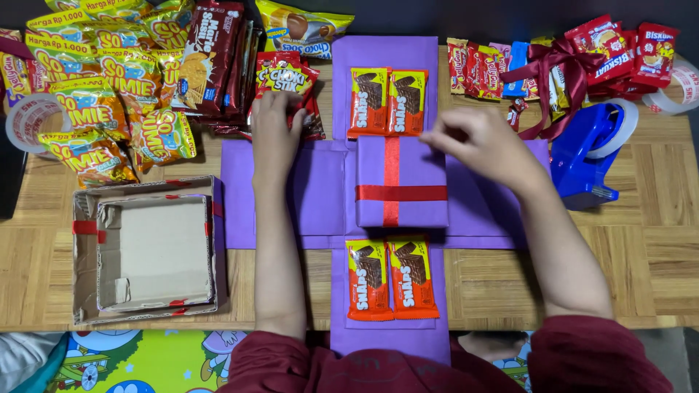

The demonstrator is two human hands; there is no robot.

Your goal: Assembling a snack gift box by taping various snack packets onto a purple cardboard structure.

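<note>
A purple paper cross (320,196) lies flat on the wooden table. At its centre sits a purple box (422,207) with red ribbon strips crossed over its lid. Two orange snack packs (387,102) lie on the far flap and two more orange packs (392,278) on the near flap. My left hand (275,135) rests on red snack packets (287,73) at the left flap's far edge, fingers curled on them. My right hand (484,145) touches the box's far right corner, fingers pinched; nothing visible in them.
Yellow snack bags (109,94) and dark red biscuit packs (211,54) crowd the far left. Nested open cardboard box lids (149,251) lie near left. A blue tape dispenser (586,153) and ribbon-tied red packs (582,54) sit far right. Tape rolls (29,120) lie at the sides.
</note>
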